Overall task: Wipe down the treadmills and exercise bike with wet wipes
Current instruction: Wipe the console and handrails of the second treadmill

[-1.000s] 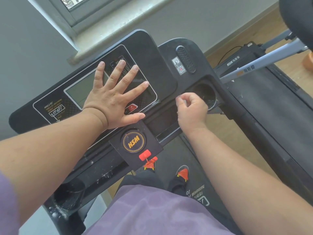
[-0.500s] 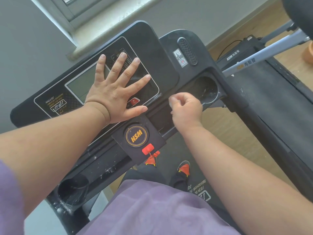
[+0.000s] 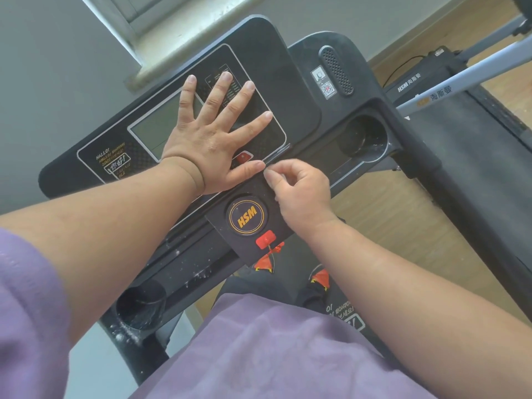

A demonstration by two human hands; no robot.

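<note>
Left hand lies flat, fingers spread, on the treadmill console; right hand, fingers curled, seems to pinch at a thin film edge by the panel corner, no wipe visible; console likely rigid, slick, best braced flat.

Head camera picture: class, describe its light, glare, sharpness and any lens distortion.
Head view: daylight falls evenly; pale glare on the console; left hand and right hand fairly sharp; purple sleeve at the left edge smeared soft; wide lens leaves the whole scene tilted.
</note>
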